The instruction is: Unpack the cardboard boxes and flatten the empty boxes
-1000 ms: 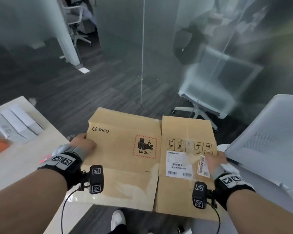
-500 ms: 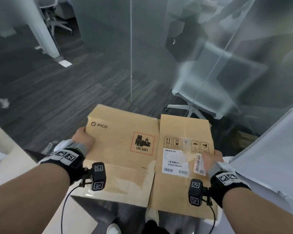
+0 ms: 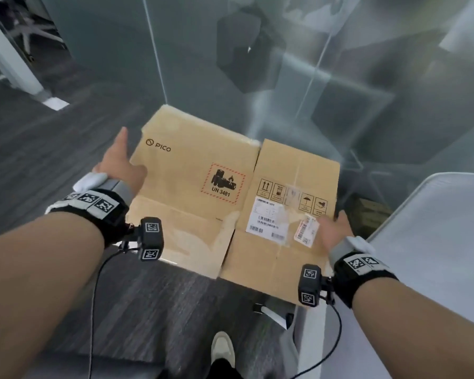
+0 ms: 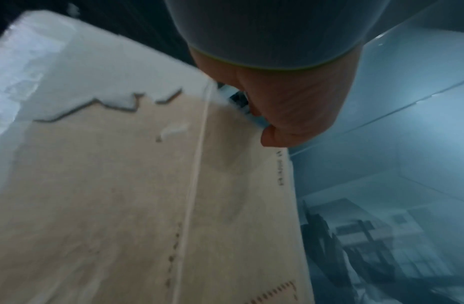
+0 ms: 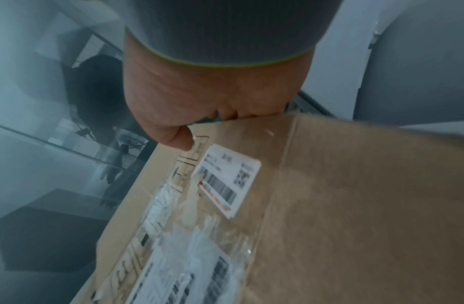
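A flattened brown cardboard box (image 3: 203, 165) with a PICO logo, a UN 3481 mark and white shipping labels hangs level in the air above the dark floor. My left hand (image 3: 121, 165) is at its left edge, forefinger stretched straight beside the cardboard and thumb lying on top. The left wrist view is blurred: the thumb (image 4: 272, 139) barely meets the box (image 4: 147, 205) edge, with a gap at the palm. My right hand (image 3: 334, 231) holds the right edge near the labels. In the right wrist view its thumb (image 5: 178, 142) presses on top of the box (image 5: 329, 205), fingers hidden beneath.
A frosted glass wall (image 3: 230, 64) stands just beyond the box, with a white chair blurred behind it. A white mesh chair back (image 3: 435, 242) rises at the right. A small dark box (image 3: 372, 214) sits low by the glass. My shoe (image 3: 222, 348) is on the floor (image 3: 52, 160).
The view has turned away from the table at the left. The box has moved forward toward the glass. My left forefinger has straightened off the box's edge.
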The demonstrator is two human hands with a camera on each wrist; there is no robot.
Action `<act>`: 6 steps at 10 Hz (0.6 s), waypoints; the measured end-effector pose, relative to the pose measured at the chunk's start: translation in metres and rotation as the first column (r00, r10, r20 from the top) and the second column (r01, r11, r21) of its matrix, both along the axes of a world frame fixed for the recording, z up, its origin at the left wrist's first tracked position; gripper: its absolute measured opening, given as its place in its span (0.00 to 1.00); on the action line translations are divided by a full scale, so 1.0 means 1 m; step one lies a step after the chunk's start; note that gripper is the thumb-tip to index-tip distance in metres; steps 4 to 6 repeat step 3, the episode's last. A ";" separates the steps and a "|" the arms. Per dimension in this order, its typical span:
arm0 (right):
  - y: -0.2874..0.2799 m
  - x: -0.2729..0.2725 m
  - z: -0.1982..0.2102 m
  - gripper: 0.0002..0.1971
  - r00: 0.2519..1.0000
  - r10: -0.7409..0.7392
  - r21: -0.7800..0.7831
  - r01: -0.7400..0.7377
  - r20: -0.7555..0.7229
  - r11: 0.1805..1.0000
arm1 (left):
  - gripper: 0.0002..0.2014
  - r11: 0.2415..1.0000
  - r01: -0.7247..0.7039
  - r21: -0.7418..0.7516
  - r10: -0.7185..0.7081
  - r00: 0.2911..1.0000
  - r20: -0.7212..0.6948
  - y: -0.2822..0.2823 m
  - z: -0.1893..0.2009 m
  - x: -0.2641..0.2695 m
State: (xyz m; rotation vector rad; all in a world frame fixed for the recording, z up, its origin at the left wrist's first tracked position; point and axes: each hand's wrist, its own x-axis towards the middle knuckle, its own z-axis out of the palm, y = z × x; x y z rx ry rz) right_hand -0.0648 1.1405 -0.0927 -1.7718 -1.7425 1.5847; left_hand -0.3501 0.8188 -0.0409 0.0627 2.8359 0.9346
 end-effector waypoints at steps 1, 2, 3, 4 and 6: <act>0.008 -0.008 0.007 0.38 0.998 0.047 0.069 -0.050 0.037 0.996 | 0.39 0.997 -0.024 0.071 0.022 0.999 0.032 0.021 -0.001 0.002; 0.002 -0.011 0.001 0.35 0.994 0.108 0.121 -0.111 0.028 0.986 | 0.31 0.999 -0.014 0.031 0.011 0.997 0.081 0.020 -0.019 0.020; -0.013 -0.013 -0.007 0.27 0.981 0.187 0.136 -0.192 0.049 0.972 | 0.25 0.998 0.056 0.038 -0.062 0.981 0.182 0.010 -0.042 0.038; -0.013 -0.013 -0.007 0.27 0.981 0.187 0.136 -0.192 0.049 0.972 | 0.25 0.998 0.056 0.038 -0.062 0.981 0.182 0.010 -0.042 0.038; -0.013 -0.013 -0.007 0.27 0.981 0.187 0.136 -0.192 0.049 0.972 | 0.25 0.998 0.056 0.038 -0.062 0.981 0.182 0.010 -0.042 0.038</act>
